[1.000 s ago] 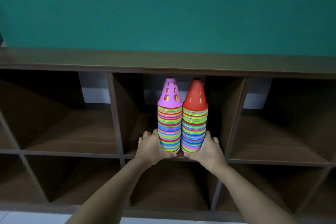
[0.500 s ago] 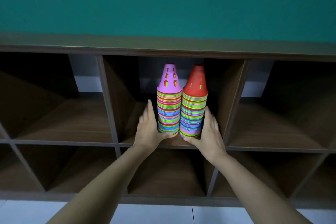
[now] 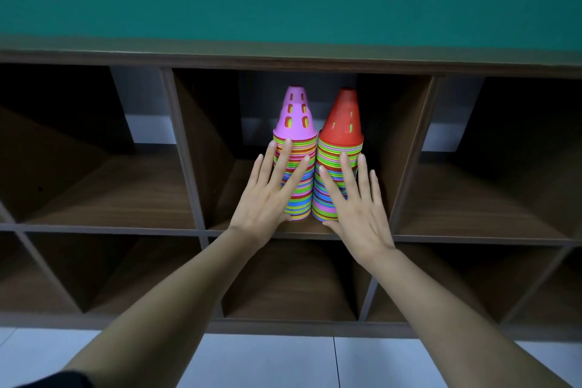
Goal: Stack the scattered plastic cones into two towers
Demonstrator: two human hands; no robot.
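Cone towers: pink-topped tower [image 3: 294, 167], red-topped tower [image 3: 338, 173]; likely light, topple-prone.
Hold: low, near base.
Fingers: left hand [image 3: 267, 195], right hand [image 3: 356, 208] spread flat, gripping nothing.

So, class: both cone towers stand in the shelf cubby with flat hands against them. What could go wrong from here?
1. The left hand pressing the pink-topped tower could topple it backward.
2. The towers touch, so one tipping could knock over the red-topped tower.
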